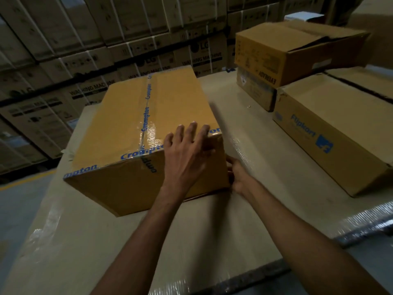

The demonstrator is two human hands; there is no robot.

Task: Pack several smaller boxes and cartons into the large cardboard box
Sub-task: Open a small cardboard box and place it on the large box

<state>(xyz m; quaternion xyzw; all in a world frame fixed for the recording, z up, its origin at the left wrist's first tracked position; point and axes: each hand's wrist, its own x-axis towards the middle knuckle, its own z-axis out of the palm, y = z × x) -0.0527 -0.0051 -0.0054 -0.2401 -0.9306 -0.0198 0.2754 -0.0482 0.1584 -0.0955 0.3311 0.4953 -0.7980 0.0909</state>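
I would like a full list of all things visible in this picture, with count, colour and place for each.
Crompton-taped box: one, brown, sealed, centre of the wrapped surface.
Flipkart box: one, brown with blue print, right.
Open-flapped box: one, brown, back right, stacked on a smaller carton.
Smaller carton: one, grey-brown, under that box.
Wrapped surface: one, beige, plastic-covered, beneath everything.
Washing machine cartons: many, brown, stacked behind.
Left hand: flat on the taped box's near right top corner.
Right hand: at that box's lower right corner.
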